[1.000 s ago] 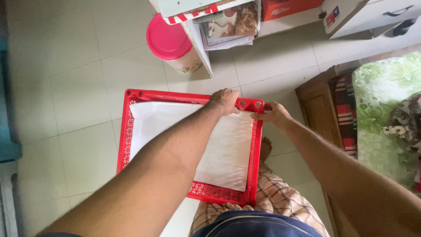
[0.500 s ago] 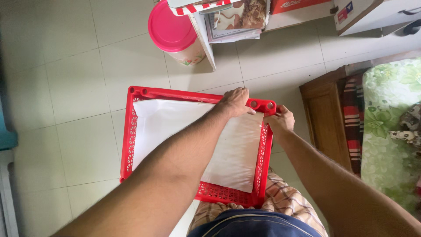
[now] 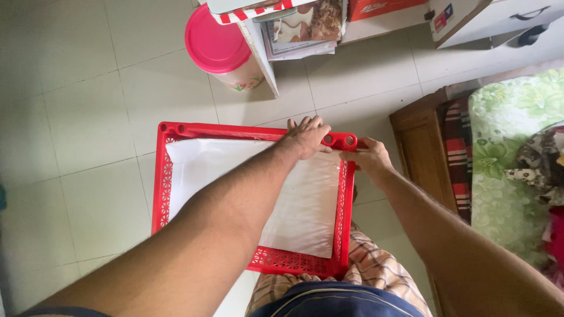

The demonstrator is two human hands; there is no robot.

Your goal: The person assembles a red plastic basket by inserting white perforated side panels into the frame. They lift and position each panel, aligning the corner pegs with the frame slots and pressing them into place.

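Red plastic is being held at its far right corner: a lattice-walled crate [image 3: 161,176] is resting against the person's lap, above the tiled floor [image 3: 88,117]. Inside it, a white sheet [image 3: 305,205] is lying as a liner, covering most of the bottom and reaching up toward the far rim.

The left hand [image 3: 305,138] is being laid over the far rim, with its fingers spread and open, pressing down on the top edge of the sheet; nothing is being clamped by this grip. The right hand [image 3: 367,157] is being kept just beside it, outside the corner, with its fingers pinched together on the right wall of the crate and, as it seems, on the corner of the sheet, though this cannot be told with certainty.

Several risks are being judged from this position. Because the sheet is being held only near the two grips, its far left part could slide or curl up when pressure is being applied on the right side. If the pinch is being pulled too strongly, the thin sheet could be torn or creased on the lattice. The crate is being supported only at one corner and by the lap, so it could tip toward the floor. Beyond the grips, a container with a pink lid [image 3: 217,47] is standing close and could be knocked.
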